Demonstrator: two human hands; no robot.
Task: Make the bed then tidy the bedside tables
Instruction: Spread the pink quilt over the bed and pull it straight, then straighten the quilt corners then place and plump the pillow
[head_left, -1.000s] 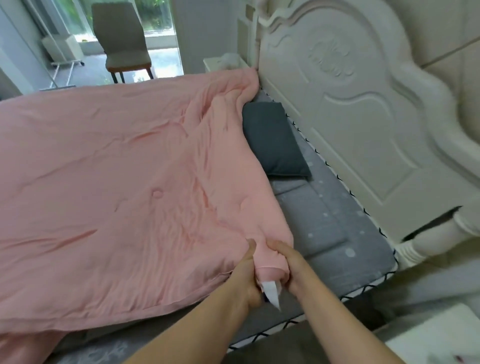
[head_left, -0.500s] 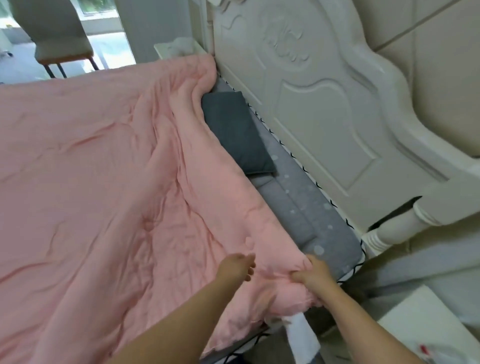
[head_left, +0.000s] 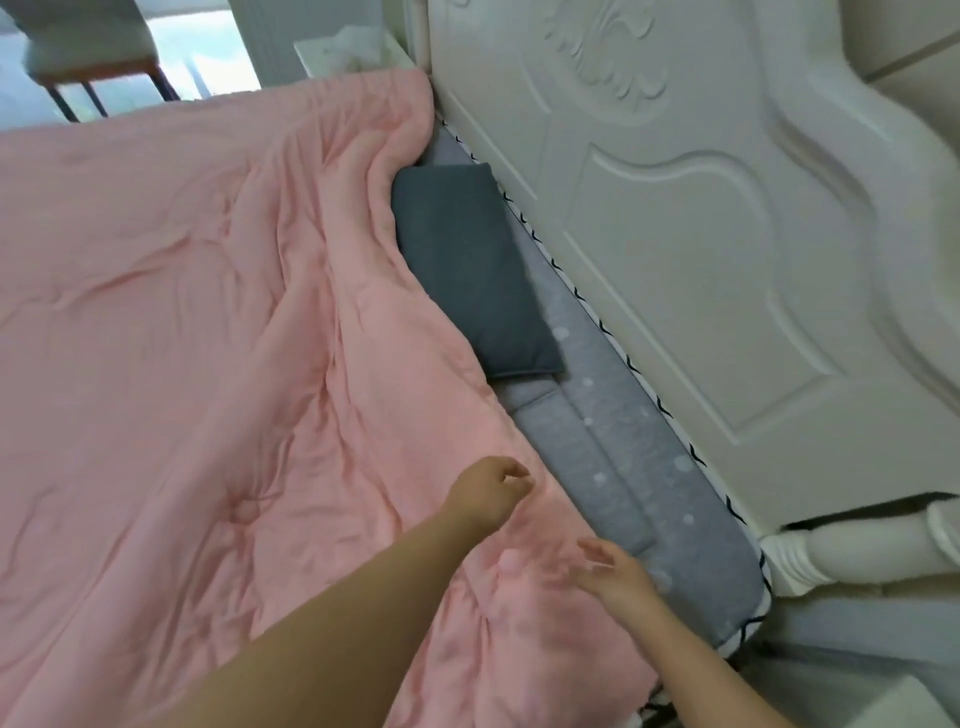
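Half a second ago both hands were bunched into the near corner of the pink quilt (head_left: 218, 332); now they have let go and hover just above it, and the corner lies slack over the near edge of the bed.

The quilt is the biggest thing here, covering most of the bed from the near side to the far side, where a chair (head_left: 88, 52) stands by the window. Its top edge runs slantwise: at the far end it touches the white headboard (head_left: 701, 234), at the near end it sits well short, leaving a wedge of grey mattress (head_left: 613, 467) bare. Long creases run from the far top corner towards the hands, which suggests the cloth was tugged this way to spread it and now needs squaring.

The dark grey pillow (head_left: 467, 270) lies flat on that bare strip, its long axis along the headboard and one long side tucked just under the quilt's edge. It probably stays there because the quilt has yet to be drawn up.

The left hand (head_left: 488, 493) hangs over the quilt with fingers loosely curled and holding nothing. The right hand (head_left: 618, 569) is blurred with fingers spread, holding nothing, close to the quilt's edge beside the mattress.

A bedside table (head_left: 348, 49) shows beyond the far corner, untouched.
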